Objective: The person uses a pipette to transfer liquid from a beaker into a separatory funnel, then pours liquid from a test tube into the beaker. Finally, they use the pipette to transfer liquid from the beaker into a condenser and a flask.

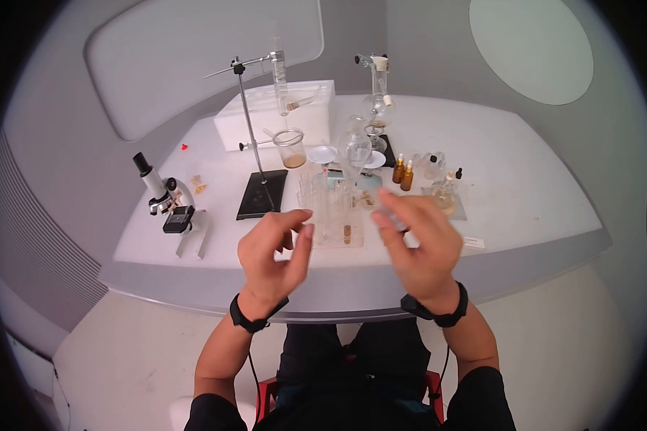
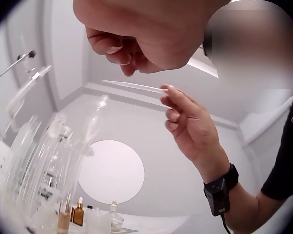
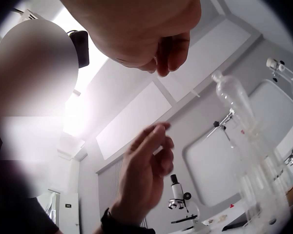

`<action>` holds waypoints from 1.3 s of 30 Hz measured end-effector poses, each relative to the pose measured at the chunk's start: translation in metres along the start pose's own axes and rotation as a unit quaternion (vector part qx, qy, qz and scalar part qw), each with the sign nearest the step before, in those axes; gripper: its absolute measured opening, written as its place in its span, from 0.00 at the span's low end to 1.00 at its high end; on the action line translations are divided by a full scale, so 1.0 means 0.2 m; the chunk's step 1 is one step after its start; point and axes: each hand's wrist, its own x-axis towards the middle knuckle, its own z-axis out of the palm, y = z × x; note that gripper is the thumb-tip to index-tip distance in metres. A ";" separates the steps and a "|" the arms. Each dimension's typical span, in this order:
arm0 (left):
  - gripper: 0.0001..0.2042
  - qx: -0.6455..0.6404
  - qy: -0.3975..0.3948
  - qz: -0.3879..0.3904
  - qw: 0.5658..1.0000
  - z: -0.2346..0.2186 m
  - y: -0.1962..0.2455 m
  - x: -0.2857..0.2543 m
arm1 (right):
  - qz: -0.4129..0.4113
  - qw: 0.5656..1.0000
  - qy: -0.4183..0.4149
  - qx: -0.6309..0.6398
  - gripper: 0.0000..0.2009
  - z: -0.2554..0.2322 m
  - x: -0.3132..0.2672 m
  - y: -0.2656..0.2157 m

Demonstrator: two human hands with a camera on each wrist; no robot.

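Note:
My right hand (image 1: pixel 424 251) pinches a thin, translucent plastic dropper pipette (image 2: pixel 134 87) between thumb and fingers. In the left wrist view its tapered tip points left, toward the space under my left hand (image 1: pixel 269 251). The left hand hovers before the front of the table with loosely bent fingers, a gap showing between thumb and forefinger and nothing held. Between and just beyond both hands stands a clear rack (image 1: pixel 331 243) of upright glass test tubes (image 1: pixel 322 205). One tube (image 2: pixel 64 222) holds brownish liquid at its bottom. A pear-shaped glass funnel (image 1: pixel 356 147) rises behind them.
At left stand a microscope (image 1: pixel 167 197) and a ring stand (image 1: pixel 248 122) carrying a beaker (image 1: pixel 292 151). A white foam block (image 1: pixel 237 118) is behind. Brown dropper bottles (image 1: pixel 407 177), a clamped flask (image 1: pixel 378 108) and a small glass bottle (image 1: pixel 446 200) stand at right.

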 end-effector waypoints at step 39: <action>0.17 -0.030 0.103 -0.142 0.984 0.05 -0.97 0.58 | 0.196 0.952 -0.192 0.138 0.08 -0.07 -0.73 0.23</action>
